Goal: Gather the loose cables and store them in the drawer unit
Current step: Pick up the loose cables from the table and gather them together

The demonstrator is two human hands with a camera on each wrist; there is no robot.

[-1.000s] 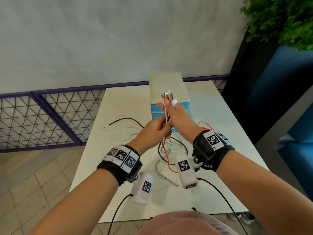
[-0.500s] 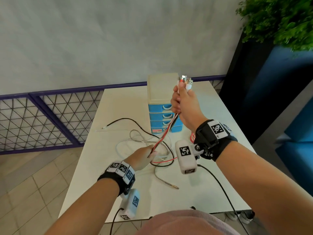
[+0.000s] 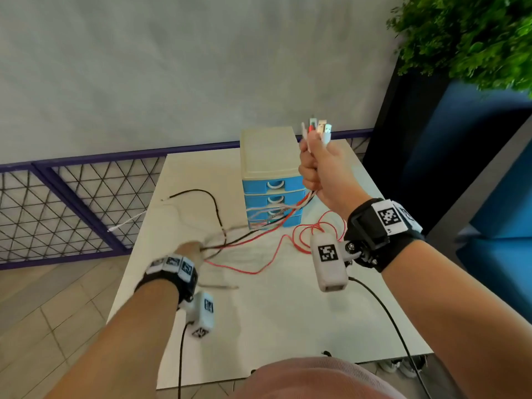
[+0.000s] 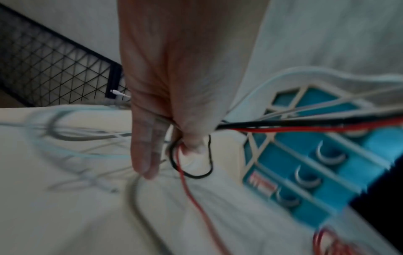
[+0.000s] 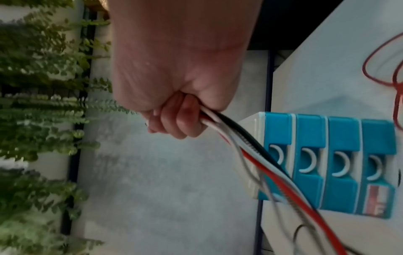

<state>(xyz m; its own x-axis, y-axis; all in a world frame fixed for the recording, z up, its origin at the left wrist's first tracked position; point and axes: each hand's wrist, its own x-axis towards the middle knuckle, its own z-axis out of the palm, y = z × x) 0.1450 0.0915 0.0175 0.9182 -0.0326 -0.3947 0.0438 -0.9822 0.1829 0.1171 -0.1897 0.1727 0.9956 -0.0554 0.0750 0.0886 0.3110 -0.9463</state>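
My right hand [image 3: 318,165] [image 5: 174,110] is raised in front of the drawer unit and grips a bundle of cables [image 5: 246,148] by their plug ends [image 3: 319,129], which stick up above the fist. The red, black and white cables [image 3: 259,228] stretch down and left to my left hand [image 3: 190,250] [image 4: 174,134], low over the table, whose thumb and fingers pinch the same strands. Loose tails of red cable [image 3: 305,234] and black cable [image 3: 207,197] trail on the table. The blue drawer unit [image 3: 272,182] [image 5: 327,163] has all drawers closed.
The white table [image 3: 288,312] is small, with its left edge near my left hand. A white cable end [image 3: 123,224] hangs over that edge by the purple mesh railing [image 3: 72,203]. A dark planter with green foliage [image 3: 466,38] stands to the right.
My hands have moved apart: the right rose up and right with the plug ends, the left slid down and left along the cables, pulling them taut and straightening the tangle.
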